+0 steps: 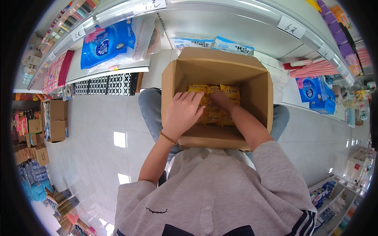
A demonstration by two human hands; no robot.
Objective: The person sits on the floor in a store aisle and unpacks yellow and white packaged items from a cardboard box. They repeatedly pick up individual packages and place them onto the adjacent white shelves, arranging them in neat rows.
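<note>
A brown cardboard box (256,101) with its flaps spread sits in front of me, between my knees. Yellow printed packets (213,117) lie in rows on its bottom. My left hand (184,110) is over the box's left side, palm down, thumb apart from the fingers. Its fingertips are near the left packets, and nothing shows in its grasp. Deeper in the box, my right hand (221,99) reaches down onto the packets at the middle. Its fingertips are hidden, so a grip on a packet cannot be made out.
Beyond the box, a white shelf holds blue-and-white bags (233,45). Large blue packs (107,44) lie on the left shelf, and more blue packs (316,94) at the right. A metal shelf edge (224,5) with price tags curves overhead. Another open carton (56,119) stands far left.
</note>
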